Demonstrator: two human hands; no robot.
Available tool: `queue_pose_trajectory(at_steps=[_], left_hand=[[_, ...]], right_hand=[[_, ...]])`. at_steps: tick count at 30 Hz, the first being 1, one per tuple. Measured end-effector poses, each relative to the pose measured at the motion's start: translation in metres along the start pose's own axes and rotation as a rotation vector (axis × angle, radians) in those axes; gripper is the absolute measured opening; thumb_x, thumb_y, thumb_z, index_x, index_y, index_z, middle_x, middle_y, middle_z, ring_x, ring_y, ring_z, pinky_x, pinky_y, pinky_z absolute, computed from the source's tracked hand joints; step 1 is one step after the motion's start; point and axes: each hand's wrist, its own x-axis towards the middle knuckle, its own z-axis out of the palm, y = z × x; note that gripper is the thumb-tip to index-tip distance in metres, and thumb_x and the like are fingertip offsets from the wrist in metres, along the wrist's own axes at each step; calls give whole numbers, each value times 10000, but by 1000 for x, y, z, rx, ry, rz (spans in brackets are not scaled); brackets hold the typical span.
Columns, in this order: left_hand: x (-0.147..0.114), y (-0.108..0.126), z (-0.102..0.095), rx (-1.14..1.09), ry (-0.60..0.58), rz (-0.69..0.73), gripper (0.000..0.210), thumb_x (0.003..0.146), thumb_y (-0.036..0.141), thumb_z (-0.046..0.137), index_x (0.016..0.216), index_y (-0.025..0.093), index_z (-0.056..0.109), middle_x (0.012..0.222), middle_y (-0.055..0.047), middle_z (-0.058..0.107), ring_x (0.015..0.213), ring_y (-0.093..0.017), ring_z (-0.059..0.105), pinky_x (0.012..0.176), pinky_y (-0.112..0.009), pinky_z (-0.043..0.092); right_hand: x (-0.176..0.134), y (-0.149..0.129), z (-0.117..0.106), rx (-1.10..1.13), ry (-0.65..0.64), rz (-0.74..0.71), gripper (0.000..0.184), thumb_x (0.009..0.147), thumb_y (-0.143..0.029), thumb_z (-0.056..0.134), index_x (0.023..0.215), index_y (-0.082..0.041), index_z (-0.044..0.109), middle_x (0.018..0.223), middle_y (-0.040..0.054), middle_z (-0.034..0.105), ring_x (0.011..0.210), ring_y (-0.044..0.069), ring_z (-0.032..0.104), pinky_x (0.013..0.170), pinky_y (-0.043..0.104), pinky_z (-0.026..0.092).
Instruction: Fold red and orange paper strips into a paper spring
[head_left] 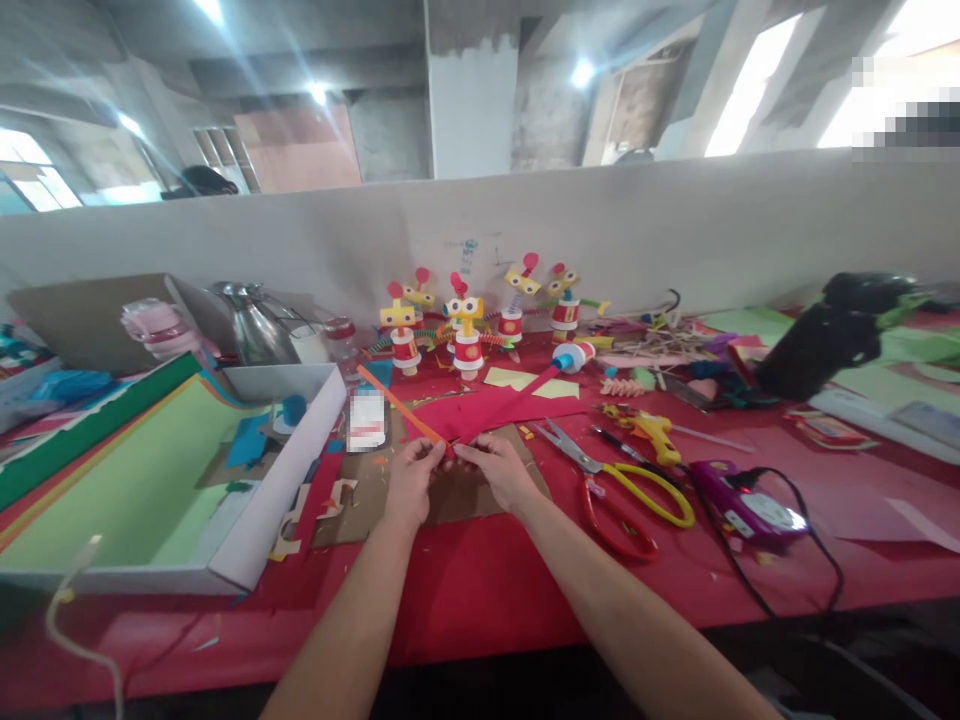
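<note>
My left hand [414,478] and my right hand [498,468] meet over the brown cardboard [474,505], thumbs and fingertips pinched close together. Between them an orange paper strip [397,402] and a red paper strip [510,407] come together at a small folded red bit. The orange strip slants up to the left. Its red partner runs up to the right, reaching a small paper cup [579,356] that lies on its side with a blue piece on it. My fingers partly hide the fold. Behind it lies a red paper sheet [450,413].
Several paper-cup figures [468,345] stand by the white partition [315,240]. Scissors [622,490], a yellow glue gun [656,435] and a purple power strip [750,505] with a black cord lie right. A white box [240,545] with coloured paper stands left.
</note>
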Motion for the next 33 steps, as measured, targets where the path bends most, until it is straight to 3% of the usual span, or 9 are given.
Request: queue_pose_trajectory(at_steps=[5, 12, 17, 21, 24, 29, 33], left_hand=[[-1, -2, 3, -8, -17, 34, 334, 510, 332, 800, 638, 145, 556, 607, 37, 561, 557, -81, 528, 602, -233, 440], [-2, 5, -2, 147, -110, -78, 308, 522, 340, 797, 682, 136, 631, 624, -3, 608, 598, -115, 575, 574, -227, 406], [-1, 4, -2, 153, -106, -48, 307, 500, 313, 805, 680, 132, 635, 603, -5, 617, 588, -119, 577, 570, -226, 402], [-1, 1, 2, 66, -55, -8, 305, 485, 305, 804, 665, 120, 644, 601, -25, 640, 577, -128, 574, 581, -247, 416], [-2, 0, 5, 23, -24, -24, 297, 473, 283, 805, 675, 121, 660, 603, -29, 652, 599, -148, 596, 597, -262, 434], [-5, -2, 8, 62, -35, -42, 253, 557, 298, 764, 726, 125, 687, 632, -48, 671, 637, -162, 625, 571, -247, 440], [-3, -4, 6, 50, -62, -67, 254, 573, 301, 766, 724, 114, 684, 633, -56, 676, 601, -143, 619, 521, -218, 417]], right_hand=[[1, 3, 0, -11, -2, -21, 232, 647, -370, 690, 625, -147, 628, 572, -7, 589, 552, 116, 501, 563, 248, 380], [5, 8, -6, -196, 37, -133, 217, 692, -375, 636, 643, -167, 603, 584, -28, 562, 551, 117, 470, 528, 238, 347], [3, 4, -5, -130, -9, -101, 280, 703, -425, 635, 615, -165, 578, 556, -26, 550, 534, 110, 476, 534, 234, 365], [-1, 2, 0, -64, -88, -62, 313, 726, -470, 602, 765, -160, 631, 672, 10, 620, 607, 135, 543, 561, 239, 399], [-1, 2, 1, -203, -71, -153, 264, 742, -423, 580, 733, -165, 635, 674, 10, 624, 613, 139, 539, 576, 243, 391], [5, 7, -7, -568, 85, -317, 217, 756, -318, 525, 593, -182, 568, 551, -14, 518, 558, 131, 453, 556, 248, 326], [7, 11, -9, -547, 94, -319, 206, 758, -312, 496, 591, -193, 517, 557, -20, 484, 556, 130, 432, 552, 244, 322]])
